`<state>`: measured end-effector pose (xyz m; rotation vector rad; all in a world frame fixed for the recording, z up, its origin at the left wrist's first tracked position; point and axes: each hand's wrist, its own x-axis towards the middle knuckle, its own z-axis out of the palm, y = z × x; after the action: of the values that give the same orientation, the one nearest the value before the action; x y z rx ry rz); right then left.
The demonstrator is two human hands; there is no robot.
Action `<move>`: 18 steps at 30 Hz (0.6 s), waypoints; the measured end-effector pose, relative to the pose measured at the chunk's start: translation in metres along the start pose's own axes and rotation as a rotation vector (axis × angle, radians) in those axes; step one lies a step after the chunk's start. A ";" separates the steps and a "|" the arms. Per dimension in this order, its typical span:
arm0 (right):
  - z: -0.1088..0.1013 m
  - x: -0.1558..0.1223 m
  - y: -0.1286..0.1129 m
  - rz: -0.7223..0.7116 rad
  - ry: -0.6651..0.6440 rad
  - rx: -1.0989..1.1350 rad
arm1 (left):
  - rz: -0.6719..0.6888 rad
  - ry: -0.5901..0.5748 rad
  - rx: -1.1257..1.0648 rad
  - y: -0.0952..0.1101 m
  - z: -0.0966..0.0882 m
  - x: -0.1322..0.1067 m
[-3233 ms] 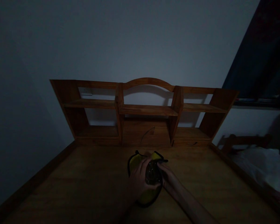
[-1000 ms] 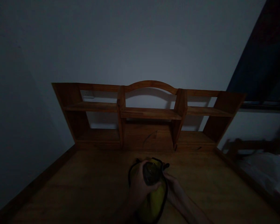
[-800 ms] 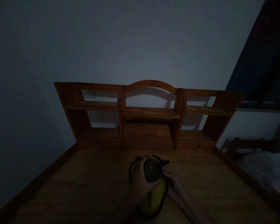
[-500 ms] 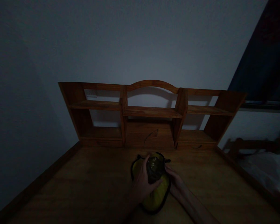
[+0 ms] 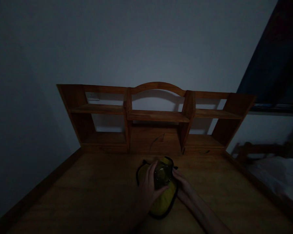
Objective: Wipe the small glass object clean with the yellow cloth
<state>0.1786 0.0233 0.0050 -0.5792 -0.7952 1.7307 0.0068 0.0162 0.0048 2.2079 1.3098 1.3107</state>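
Observation:
The room is dim. On the wooden desk (image 5: pixel 88 191) lies a yellow cloth with a black border (image 5: pixel 164 203). A dark rounded glass object (image 5: pixel 162 174) sits on it. My left hand (image 5: pixel 148 190) is wrapped round the left side of the glass object, thumb reaching under it. My right hand (image 5: pixel 182 185) grips the cloth against the object's right side, fingers curled. What the glass object exactly is cannot be made out in this light.
A wooden shelf unit (image 5: pixel 156 115) with bare shelves stands at the desk's back against a pale wall. A thin wire (image 5: pixel 157 141) hangs in its middle bay. To the right are a wooden frame (image 5: pixel 258 149) and white bedding (image 5: pixel 278 175).
Both hands stay on the glass object and cloth, shifting slightly; the cloth has been worked around the object. The camera view has drifted a little.

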 end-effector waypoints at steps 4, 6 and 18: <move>0.003 0.000 0.000 0.003 -0.014 0.002 | -0.012 0.028 -0.040 0.000 0.002 0.000; 0.002 0.000 0.000 0.003 -0.008 -0.003 | -0.057 0.035 -0.073 0.001 0.003 0.000; 0.005 -0.003 0.014 -0.052 0.102 -0.105 | -0.126 0.150 -0.124 0.000 0.003 0.008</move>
<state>0.1667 0.0165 -0.0024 -0.7066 -0.8254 1.6061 0.0107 0.0231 0.0071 1.9447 1.3553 1.4905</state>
